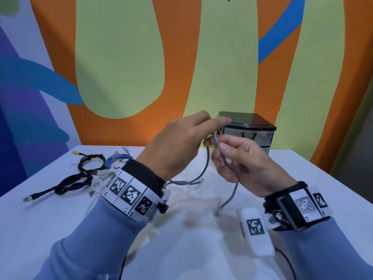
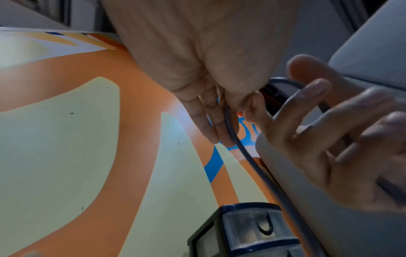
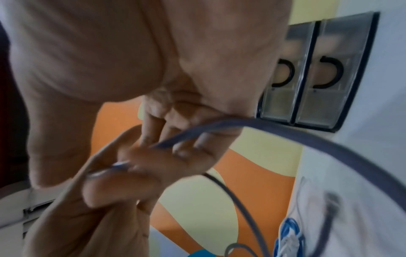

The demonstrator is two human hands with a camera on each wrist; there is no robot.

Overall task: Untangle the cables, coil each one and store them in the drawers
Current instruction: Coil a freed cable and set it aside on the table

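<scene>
A grey-purple cable (image 1: 234, 189) hangs between both hands above the white table (image 1: 302, 178). My left hand (image 1: 214, 128) pinches its upper loop between thumb and fingers; the left wrist view shows the cable (image 2: 232, 137) leaving that pinch. Just to the right, my right hand (image 1: 221, 146) grips the same cable, its fingers (image 3: 175, 125) curled round the strand (image 3: 318, 137). The loose end (image 1: 218, 212) dangles to the tabletop. Behind the hands stands the small black drawer unit (image 1: 260, 126) with clear drawers (image 3: 318, 69), both closed.
At the left of the table lie a tangled black cable (image 1: 86, 170), a blue cable (image 1: 119, 157) and a white cable (image 1: 99, 178). A white tagged box (image 1: 256, 231) sits near my right wrist. The painted wall (image 1: 121, 77) stands behind the table.
</scene>
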